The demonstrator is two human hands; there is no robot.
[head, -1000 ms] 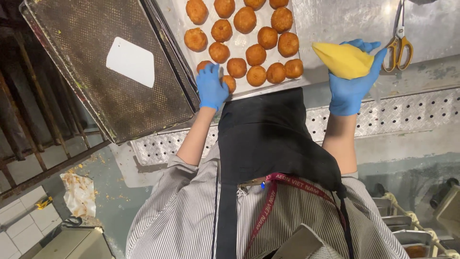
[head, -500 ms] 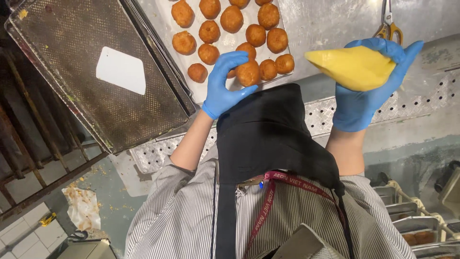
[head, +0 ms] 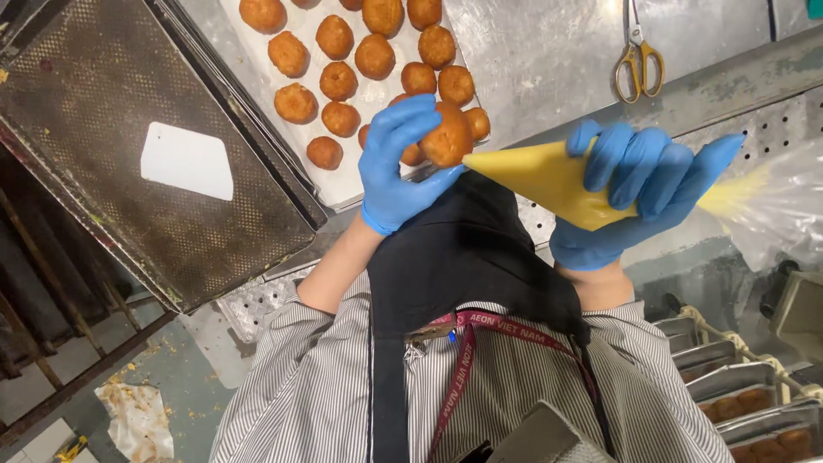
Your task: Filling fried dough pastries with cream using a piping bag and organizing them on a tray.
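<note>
My left hand (head: 396,165), in a blue glove, holds a round golden-brown bun (head: 447,137) lifted off the tray. My right hand (head: 639,184), also blue-gloved, grips a yellow piping bag (head: 540,176) filled with cream. The bag's pointed tip touches the side of the held bun. Behind the hands, a white-lined tray (head: 343,184) carries several more round buns (head: 339,81) in rows.
A dark perforated baking tray (head: 129,223) with a white plastic scraper (head: 187,160) lies at the left. Yellow-handled scissors (head: 637,51) rest on the steel worktop (head: 540,51). Small metal tins (head: 737,386) with baked goods sit at lower right. A metal rack (head: 34,326) is at lower left.
My left hand picked one bun off the tray and raised it. My right hand swung the piping bag leftward until its tip met the bun.
</note>
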